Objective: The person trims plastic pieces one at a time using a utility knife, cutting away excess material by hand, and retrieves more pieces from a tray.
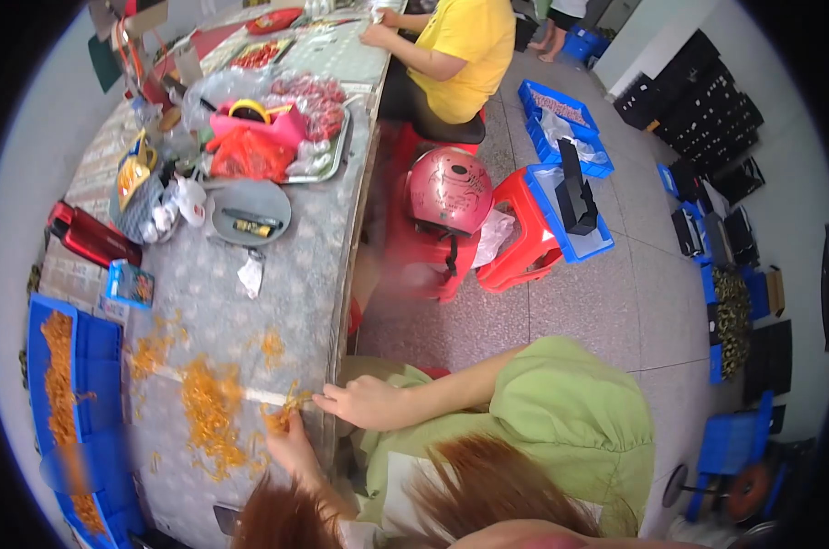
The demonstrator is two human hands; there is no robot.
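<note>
At the table's near edge, my left hand (pixel 292 446) is closed around a small bunch of orange pieces (pixel 279 419). My right hand (pixel 364 403) is beside it, just over the edge, with its fingers pinched together; whatever they hold is too small to make out. A loose pile of thin orange pieces (pixel 209 412) lies on the grey patterned table (pixel 295 320), left of my hands. Smaller scatterings (pixel 151 355) lie farther left. A white strip (pixel 264 396) on the table runs from the pile towards my hands.
Blue bins (pixel 99 366) with orange pieces stand at the left. Farther up are a grey plate (pixel 251 199) with markers, a red box (pixel 94 233) and a tray with bags. A pink helmet (pixel 451 190) rests on a red stool. A person in yellow (pixel 469 55) sits beyond.
</note>
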